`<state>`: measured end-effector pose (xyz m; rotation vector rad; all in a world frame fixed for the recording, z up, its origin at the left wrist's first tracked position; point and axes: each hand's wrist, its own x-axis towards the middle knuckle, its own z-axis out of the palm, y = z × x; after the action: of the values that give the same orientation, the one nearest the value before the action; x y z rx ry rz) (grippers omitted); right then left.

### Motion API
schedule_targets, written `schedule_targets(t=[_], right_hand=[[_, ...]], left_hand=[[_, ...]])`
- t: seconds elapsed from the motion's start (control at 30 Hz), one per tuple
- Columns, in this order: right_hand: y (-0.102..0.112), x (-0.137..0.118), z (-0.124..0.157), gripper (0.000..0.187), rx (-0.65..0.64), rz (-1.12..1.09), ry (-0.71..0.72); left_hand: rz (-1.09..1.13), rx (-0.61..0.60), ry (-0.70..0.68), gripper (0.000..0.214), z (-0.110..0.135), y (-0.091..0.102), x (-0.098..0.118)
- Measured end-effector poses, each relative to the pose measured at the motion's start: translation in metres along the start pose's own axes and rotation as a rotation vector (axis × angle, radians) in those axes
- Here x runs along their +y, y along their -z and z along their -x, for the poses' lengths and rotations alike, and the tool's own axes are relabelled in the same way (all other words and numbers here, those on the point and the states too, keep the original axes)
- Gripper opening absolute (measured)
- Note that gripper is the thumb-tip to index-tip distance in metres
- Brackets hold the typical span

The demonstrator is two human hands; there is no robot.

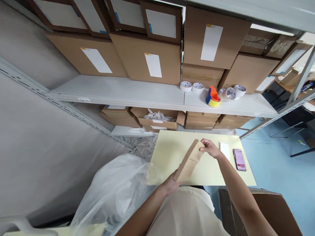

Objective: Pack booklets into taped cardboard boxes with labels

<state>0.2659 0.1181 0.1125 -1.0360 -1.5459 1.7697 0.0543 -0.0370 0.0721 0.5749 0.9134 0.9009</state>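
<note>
Between my two hands a small brown cardboard box (189,162) is held up, tilted, above the pale yellow table (167,147). My left hand (171,184) grips its lower left end, with the fingers partly hidden behind it. At the upper right end, my right hand (209,147) pinches the box's edge between thumb and fingers. Right of that hand, a white flat item (224,149) and a purple item with a blurred surface (239,159) lie on the table.
Large cartons (157,62) fill the grey shelf (118,88) ahead, with tape rolls (198,87) and an orange tape dispenser (213,95) near its edge. A clear plastic bag (115,193) bulges at left. An open carton (273,213) stands at lower right.
</note>
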Motion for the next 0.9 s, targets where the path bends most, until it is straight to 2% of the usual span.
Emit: schedule_targets(t=[0.07,0.1,0.2,0.3,0.4,0.53,0.7,0.9], right_hand=[[-0.001,-0.001,-0.002,0.042,0.075,0.009,-0.015],[-0.002,-0.001,-0.003,0.041,0.101,0.014,-0.024],[-0.003,-0.004,-0.002,0.041,0.145,-0.019,-0.067],[-0.005,-0.007,0.003,0.050,0.204,-0.171,-0.056],[-0.005,-0.008,0.012,0.054,0.220,-0.266,-0.068],[-0.005,-0.005,0.019,0.052,0.252,-0.227,-0.142],[-0.004,-0.004,0.019,0.052,0.292,-0.304,-0.111],[-0.004,-0.001,0.019,0.051,0.329,-0.334,-0.130]], left_hand=[[0.101,-0.033,0.018,0.084,0.007,0.006,0.005],[0.108,-0.009,0.010,0.082,0.010,0.009,0.007],[-0.025,0.187,-0.090,0.064,0.014,0.012,0.010],[-0.008,0.270,-0.140,0.059,0.012,0.009,0.004],[0.115,0.288,-0.148,0.059,0.010,0.005,-0.003],[0.194,0.265,-0.095,0.059,0.011,0.005,-0.006],[0.023,0.198,-0.090,0.059,0.014,0.009,-0.003],[-0.042,0.219,-0.095,0.060,0.016,0.017,-0.005]])
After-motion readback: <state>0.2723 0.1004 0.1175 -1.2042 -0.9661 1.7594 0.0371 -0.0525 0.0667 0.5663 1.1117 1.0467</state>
